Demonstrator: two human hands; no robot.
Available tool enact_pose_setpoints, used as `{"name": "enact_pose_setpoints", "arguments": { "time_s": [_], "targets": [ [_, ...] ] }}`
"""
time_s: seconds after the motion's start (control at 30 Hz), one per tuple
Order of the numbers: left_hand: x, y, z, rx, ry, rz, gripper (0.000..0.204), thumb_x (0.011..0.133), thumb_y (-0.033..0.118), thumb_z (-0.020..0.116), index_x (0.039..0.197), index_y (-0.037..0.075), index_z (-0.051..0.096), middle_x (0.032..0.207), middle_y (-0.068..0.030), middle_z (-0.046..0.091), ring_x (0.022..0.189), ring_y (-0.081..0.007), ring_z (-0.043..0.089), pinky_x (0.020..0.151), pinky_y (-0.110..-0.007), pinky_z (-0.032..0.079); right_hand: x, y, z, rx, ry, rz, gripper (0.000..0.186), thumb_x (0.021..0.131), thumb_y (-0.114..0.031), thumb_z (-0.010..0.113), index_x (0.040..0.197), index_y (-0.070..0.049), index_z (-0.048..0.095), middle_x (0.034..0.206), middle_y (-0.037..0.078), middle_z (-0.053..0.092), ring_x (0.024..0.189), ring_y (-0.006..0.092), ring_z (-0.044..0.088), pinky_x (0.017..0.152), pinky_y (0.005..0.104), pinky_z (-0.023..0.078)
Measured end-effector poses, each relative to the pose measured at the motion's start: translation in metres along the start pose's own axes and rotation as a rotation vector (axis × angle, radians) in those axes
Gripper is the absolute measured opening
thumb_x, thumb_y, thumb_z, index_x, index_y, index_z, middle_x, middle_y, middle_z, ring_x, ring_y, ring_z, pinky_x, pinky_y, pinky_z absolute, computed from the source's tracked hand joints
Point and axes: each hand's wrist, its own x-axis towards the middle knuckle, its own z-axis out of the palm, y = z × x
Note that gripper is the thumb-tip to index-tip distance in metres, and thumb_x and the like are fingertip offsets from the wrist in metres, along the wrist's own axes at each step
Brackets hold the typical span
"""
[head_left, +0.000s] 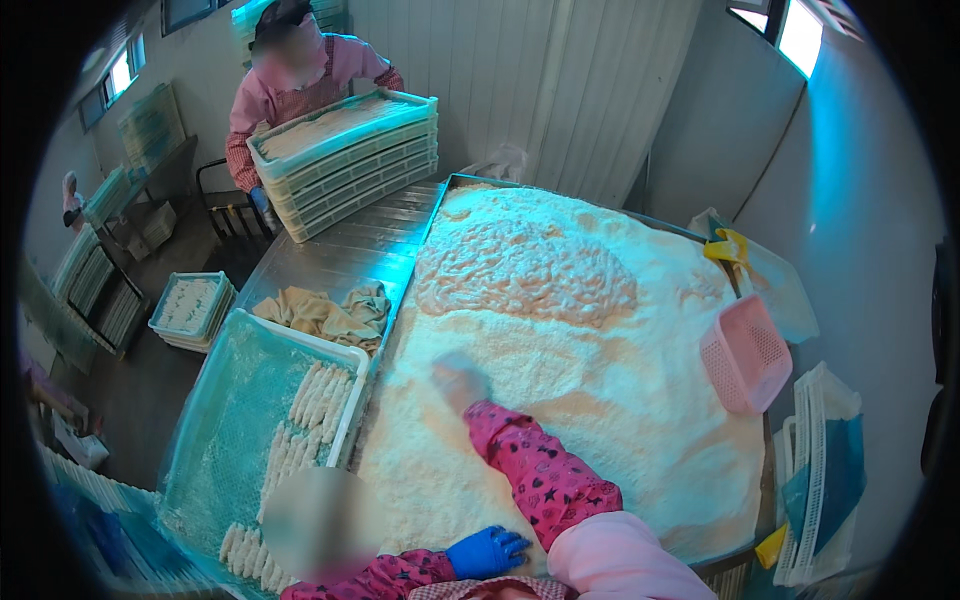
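Observation:
My right hand [460, 384] is stretched out over a broad bed of pale crumbs or flour [600, 400]. It is smeared by motion, so its fingers do not show clearly. The pink patterned sleeve [540, 470] reaches up from the lower right. At the near edge of the bed, my left hand [487, 553] wears a blue glove. Its fingers are spread and point right, with nothing in them. To the left, a tray [215, 420] carries rows of pale coated pieces [322, 395] along its right side. A blurred round patch hides part of those rows.
A lumpy, wet-looking pinkish mass [520, 265] lies at the far part of the bed. A pink basket [745, 355] sits at its right edge. Crumpled cloths [330, 312] lie beyond the tray. A co-worker [300, 85] holds stacked trays [350, 165] at the far left table end.

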Motion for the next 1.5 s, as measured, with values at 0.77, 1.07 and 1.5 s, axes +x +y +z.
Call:
{"name": "enact_pose_setpoints", "arguments": {
  "time_s": [0.77, 1.07, 1.5],
  "targets": [
    [-0.038, -0.081, -0.096, -1.097, 0.378, -0.950, 0.047, 0.082, 0.008, 0.061, 0.127, 0.010, 0.048, 0.114, -0.0068, 0.059, 0.099, -0.0105, 0.054, 0.084, -0.027, 0.045, -0.168, -0.009, -0.137, 0.822, -0.221, 0.617, 0.034, 0.083, -0.012, 0.056, 0.117, -0.010, 0.056, 0.118, 0.006, 0.054, 0.106, 0.0146, 0.051, 0.089, 0.0294, 0.042],
    [-0.028, -0.081, -0.088, -0.059, 0.153, -0.655, 0.036, 0.070, 0.015, 0.069, 0.105, 0.010, 0.061, 0.103, -0.0119, 0.059, 0.094, -0.0301, 0.056, 0.081, -0.037, 0.046, -0.191, 0.000, -0.126, 0.305, -0.232, 0.352, 0.031, 0.078, -0.007, 0.058, 0.109, -0.009, 0.059, 0.105, 0.010, 0.058, 0.099, 0.0229, 0.055, 0.086, 0.0315, 0.043],
    [-0.057, -0.064, -0.065, 0.063, 0.496, -0.643, 0.026, 0.072, 0.013, 0.067, 0.097, 0.012, 0.061, 0.101, -0.0117, 0.062, 0.088, -0.0316, 0.059, 0.074, -0.037, 0.050, -0.155, -0.003, -0.108, 0.238, -0.027, 0.309, 0.024, 0.069, -0.006, 0.059, 0.092, -0.009, 0.059, 0.097, 0.011, 0.056, 0.091, 0.0288, 0.054, 0.078, 0.0367, 0.045]
  ]
}}
